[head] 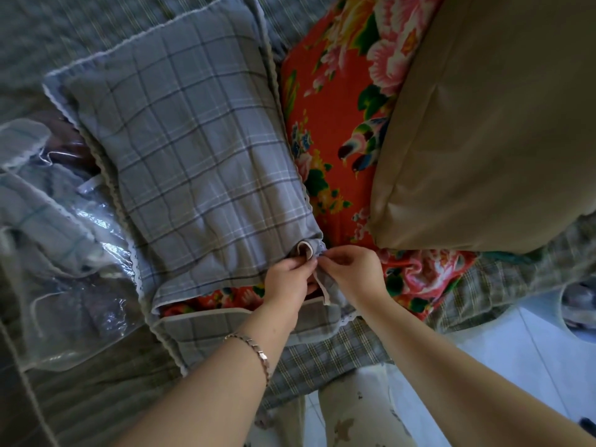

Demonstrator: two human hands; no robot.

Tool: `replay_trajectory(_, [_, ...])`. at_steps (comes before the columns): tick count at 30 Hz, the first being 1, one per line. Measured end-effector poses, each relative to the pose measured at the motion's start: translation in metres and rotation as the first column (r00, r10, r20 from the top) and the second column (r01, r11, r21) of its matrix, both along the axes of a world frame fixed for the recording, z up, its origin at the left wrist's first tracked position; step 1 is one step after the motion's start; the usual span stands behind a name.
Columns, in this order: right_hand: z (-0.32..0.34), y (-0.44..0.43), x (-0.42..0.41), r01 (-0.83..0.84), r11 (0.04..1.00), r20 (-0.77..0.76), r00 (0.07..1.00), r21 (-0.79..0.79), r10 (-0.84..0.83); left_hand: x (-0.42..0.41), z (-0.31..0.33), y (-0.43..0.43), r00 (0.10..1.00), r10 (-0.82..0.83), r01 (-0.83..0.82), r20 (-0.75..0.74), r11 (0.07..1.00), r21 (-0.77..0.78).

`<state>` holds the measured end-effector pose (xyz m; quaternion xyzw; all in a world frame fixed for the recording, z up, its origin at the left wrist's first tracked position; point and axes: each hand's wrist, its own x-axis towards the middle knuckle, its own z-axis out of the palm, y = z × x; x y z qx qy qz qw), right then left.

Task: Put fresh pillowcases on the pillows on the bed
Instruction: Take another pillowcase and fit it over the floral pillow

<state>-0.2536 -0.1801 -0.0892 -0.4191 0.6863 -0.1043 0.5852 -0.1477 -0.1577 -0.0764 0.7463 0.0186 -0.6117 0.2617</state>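
Grey plaid pillowcase (193,150), trimmed in white lace, lies filled on the bed with its open end toward the person. Red floral fabric (335,124) shows in the opening and alongside. At that end's corner the left hand (288,279) and the right hand (351,269) each pinch a pale fabric tie (305,249). A plain beige pillow (483,124) sits on the right, and a clear plastic bag (64,285) lies on the left.

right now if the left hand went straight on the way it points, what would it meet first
Left hand points up the picture: first the tie it pinches, then probably the plaid pillow behind.
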Motion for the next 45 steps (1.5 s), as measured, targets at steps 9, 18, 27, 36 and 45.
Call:
replay_trajectory(9, [0.000, -0.011, 0.004, -0.063, 0.998, 0.071, 0.996, 0.017, 0.062, 0.002, -0.001, -0.003, 0.992, -0.124, 0.124, 0.020, 0.992, -0.002])
replay_trajectory(18, [0.007, 0.018, 0.000, -0.072, 0.963, -0.241, 0.970, -0.260, 0.008, -0.018, 0.016, -0.014, 0.921, -0.299, 0.287, 0.250, 0.954, 0.085])
replay_trajectory(27, [-0.004, -0.005, -0.004, -0.180, 0.969, 0.058, 0.980, -0.167, 0.191, -0.008, -0.003, -0.025, 0.986, 0.162, -0.152, -0.039, 0.969, 0.194])
replay_trajectory(36, [-0.004, -0.017, 0.007, 0.123, 0.907, 0.186, 0.959, 0.404, -0.212, -0.002, 0.007, -0.003, 0.771, -0.479, 0.522, 0.420, 0.853, 0.016])
replay_trajectory(45, [-0.014, -0.031, -0.008, 0.626, 0.691, 0.040, 0.730, 0.362, -0.682, 0.008, 0.032, 0.001, 0.591, -0.652, 0.690, 0.475, 0.714, 0.122])
